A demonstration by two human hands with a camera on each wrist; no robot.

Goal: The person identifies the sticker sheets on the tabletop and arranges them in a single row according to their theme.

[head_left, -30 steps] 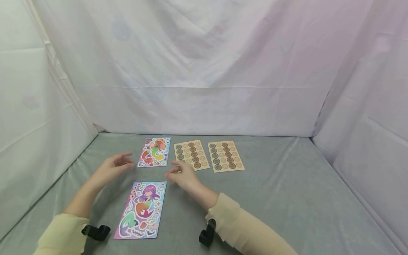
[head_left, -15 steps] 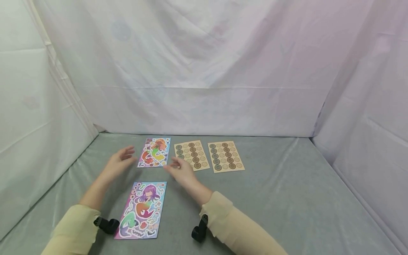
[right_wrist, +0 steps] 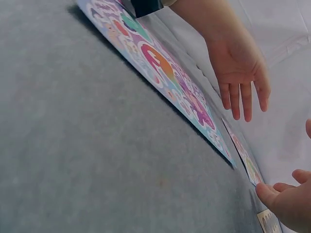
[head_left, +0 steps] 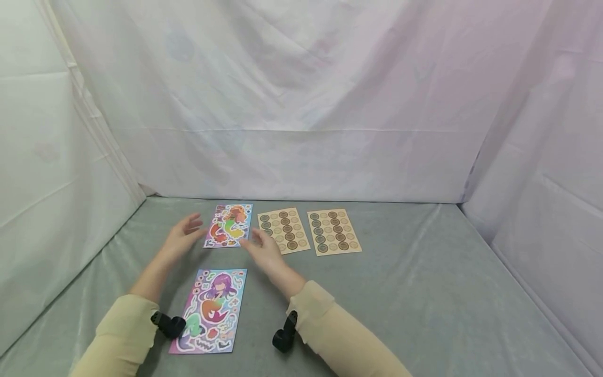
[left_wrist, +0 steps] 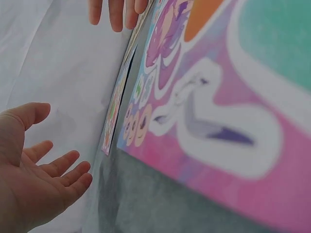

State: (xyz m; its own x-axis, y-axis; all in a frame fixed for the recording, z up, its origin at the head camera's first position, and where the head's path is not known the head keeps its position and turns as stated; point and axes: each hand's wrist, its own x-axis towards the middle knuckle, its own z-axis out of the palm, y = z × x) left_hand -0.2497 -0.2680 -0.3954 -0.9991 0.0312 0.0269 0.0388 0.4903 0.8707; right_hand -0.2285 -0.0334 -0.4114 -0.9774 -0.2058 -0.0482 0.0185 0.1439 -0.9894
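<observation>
A mermaid sticker sheet (head_left: 228, 225) lies flat at the back left, between my two hands. My left hand (head_left: 181, 238) is just off its left edge, fingers relaxed and holding nothing. By its lower right corner is my right hand (head_left: 267, 255), thumb and fingers apart and nothing in them; whether the thumb touches the sheet I cannot tell. Nearer to me lies a larger purple-haired mermaid sticker sheet (head_left: 212, 309), seen close up as a pink sticker sheet (left_wrist: 204, 170) in the left wrist view. Both palms show empty in the wrist views.
Two tan sheets with round stickers lie at the back: one tan sheet (head_left: 292, 228) partly behind my right hand, another tan sheet (head_left: 334, 232) to its right. Grey cloth (head_left: 424, 293) covers the table. White curtains (head_left: 301, 162) stand behind and at both sides.
Both hands have moved a little forward, toward the far mermaid sheet, and the forearms have shifted inward. The sheets lie where they were.
</observation>
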